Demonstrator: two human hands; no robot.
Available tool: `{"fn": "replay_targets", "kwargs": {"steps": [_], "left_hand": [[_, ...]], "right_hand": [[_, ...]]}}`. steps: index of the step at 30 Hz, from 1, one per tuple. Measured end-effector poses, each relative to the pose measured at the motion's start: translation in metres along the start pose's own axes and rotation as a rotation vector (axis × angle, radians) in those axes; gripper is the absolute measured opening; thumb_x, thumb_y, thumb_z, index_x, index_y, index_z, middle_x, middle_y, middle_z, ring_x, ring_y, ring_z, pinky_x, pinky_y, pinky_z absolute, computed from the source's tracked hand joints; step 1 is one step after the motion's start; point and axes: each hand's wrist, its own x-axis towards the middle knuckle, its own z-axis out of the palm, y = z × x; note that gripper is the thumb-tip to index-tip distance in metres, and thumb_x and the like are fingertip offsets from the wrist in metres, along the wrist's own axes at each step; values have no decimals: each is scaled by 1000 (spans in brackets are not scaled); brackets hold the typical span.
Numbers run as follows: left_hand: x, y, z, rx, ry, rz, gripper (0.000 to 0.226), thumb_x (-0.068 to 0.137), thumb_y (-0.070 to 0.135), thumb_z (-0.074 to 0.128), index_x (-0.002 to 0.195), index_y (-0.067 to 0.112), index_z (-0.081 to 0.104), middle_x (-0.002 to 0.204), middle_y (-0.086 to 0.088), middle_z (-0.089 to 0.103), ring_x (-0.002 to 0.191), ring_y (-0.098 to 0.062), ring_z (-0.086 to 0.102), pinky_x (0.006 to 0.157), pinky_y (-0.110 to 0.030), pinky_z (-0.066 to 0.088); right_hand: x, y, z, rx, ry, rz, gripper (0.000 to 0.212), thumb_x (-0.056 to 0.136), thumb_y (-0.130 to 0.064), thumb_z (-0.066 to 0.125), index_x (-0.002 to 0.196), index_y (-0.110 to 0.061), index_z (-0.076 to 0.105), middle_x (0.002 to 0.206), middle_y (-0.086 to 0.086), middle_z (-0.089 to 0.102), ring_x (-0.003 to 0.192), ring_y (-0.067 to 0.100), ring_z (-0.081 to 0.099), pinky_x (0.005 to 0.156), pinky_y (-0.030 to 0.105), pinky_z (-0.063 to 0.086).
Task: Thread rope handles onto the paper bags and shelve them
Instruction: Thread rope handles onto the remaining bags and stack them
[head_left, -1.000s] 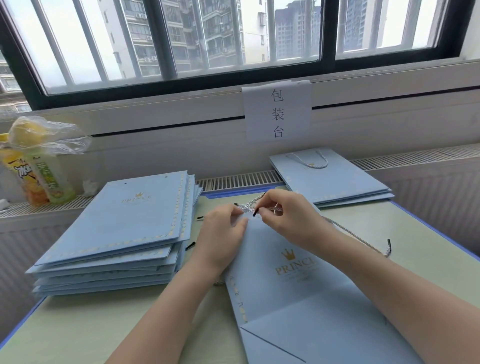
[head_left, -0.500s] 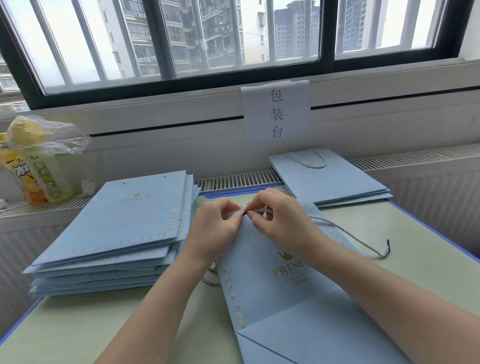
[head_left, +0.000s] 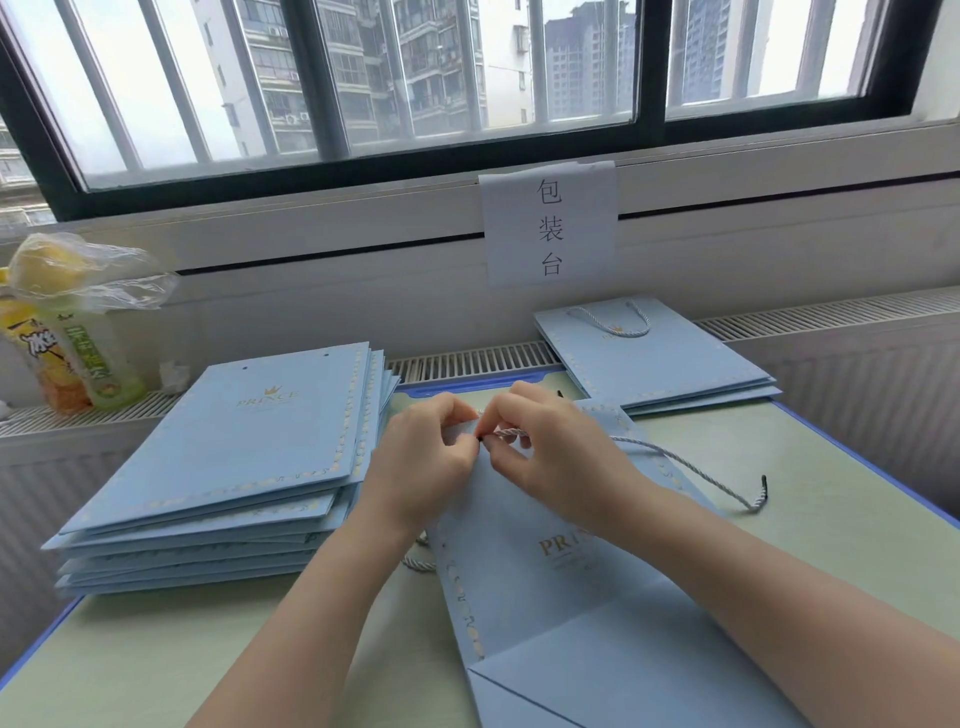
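Flat pale-blue paper bag with gold crown print (head_left: 545, 582) lying on the light-green table top with blue edging (head_left: 831, 545), its folded base toward the camera, its mouth edge away. Left hand (head_left: 423, 465) at the bag's top edge, fingers curled and pinching the paper there. Right hand (head_left: 550, 452) just beside it, thumb and forefinger pinching the twisted grey-white rope handle (head_left: 691, 467) close to its dark tip, right at the bag's top edge; cannot tell whether the tip is through a hole. Rest of that rope trailing right across the table, ending in a second black tip, clear of the bag. Short loop of another rope peeking out from under the bag's left edge, below the left wrist.

To the left, a tall stack of flat blue bags without handles (head_left: 223, 467), punched holes visible on the top one. Far right, against the radiator grille, a small pile of finished blue bags with a rope handle (head_left: 654, 358). On the wall above, a white paper sign with three black characters (head_left: 549, 228). Far left on the grille, two drink bottles under a clear plastic bag (head_left: 62, 332).
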Motion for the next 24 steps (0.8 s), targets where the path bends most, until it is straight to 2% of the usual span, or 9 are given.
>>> {"fn": "replay_targets", "kwargs": {"steps": [2, 4, 7, 10, 13, 17, 21, 23, 24], "left_hand": [[-2, -1, 0, 258, -3, 82, 14, 84, 13, 53, 93, 19, 62, 79, 13, 54, 84, -12, 49, 73, -29, 37], [-2, -1, -1, 322, -10, 117, 13, 85, 17, 52, 94, 20, 60, 77, 14, 49, 86, -12, 45, 73, -29, 31], [-1, 0, -1, 253, -18, 82, 13, 84, 14, 52, 94, 20, 59, 77, 14, 49, 88, -14, 47, 73, -29, 30], [1, 0, -3, 133, -43, 21, 14, 81, 14, 53, 93, 17, 60, 75, 13, 50, 81, -16, 47, 70, -30, 33], [1, 2, -6, 13, -65, -33, 27, 68, 25, 44, 89, 18, 60, 82, 4, 60, 84, -20, 55, 73, -36, 46], [0, 8, -10, -95, -75, -64, 33, 64, 23, 42, 86, 14, 64, 85, 1, 67, 89, -19, 61, 80, -41, 49], [0, 10, -10, -149, -67, -78, 24, 68, 20, 46, 81, 13, 64, 83, 0, 69, 89, -18, 62, 79, -37, 48], [1, 9, -9, -160, -52, -81, 12, 78, 9, 53, 81, 12, 64, 84, -1, 69, 89, -19, 63, 79, -35, 48], [1, 8, -9, -161, -44, -82, 13, 81, 3, 54, 82, 10, 64, 84, -2, 69, 89, -19, 63, 78, -33, 48]], "right_hand": [[-1, -2, 1, -88, 23, -48, 11, 84, -22, 55, 85, -15, 64, 77, -4, 53, 65, 10, 47, 57, 23, 37], [-1, -3, 3, -134, 43, -67, 17, 83, -25, 51, 83, -15, 64, 75, -1, 55, 64, 19, 52, 55, 30, 40], [-1, -2, 3, -109, 87, -47, 16, 83, -26, 51, 83, -15, 63, 75, -3, 53, 63, 15, 47, 55, 27, 34], [0, -1, 4, 52, 86, 13, 10, 86, -23, 55, 86, -16, 63, 78, -8, 48, 65, 3, 42, 60, 30, 41], [0, -1, 5, 164, 75, 36, 8, 86, -23, 56, 87, -19, 62, 81, -7, 50, 69, 9, 49, 65, 36, 46], [-1, -5, 5, 122, 106, 15, 13, 85, -27, 52, 86, -19, 62, 79, -10, 47, 68, 4, 45, 61, 39, 47], [-1, -11, 4, -34, 114, -52, 19, 82, -31, 43, 81, -17, 57, 75, -6, 47, 65, 16, 44, 52, 40, 44], [-2, -12, 3, -30, 104, -40, 15, 81, -30, 45, 80, -18, 55, 73, -5, 47, 64, 18, 43, 52, 40, 44], [-2, -12, 2, -8, 96, -22, 12, 81, -28, 48, 80, -18, 55, 73, -7, 45, 64, 17, 42, 54, 40, 44]]}}
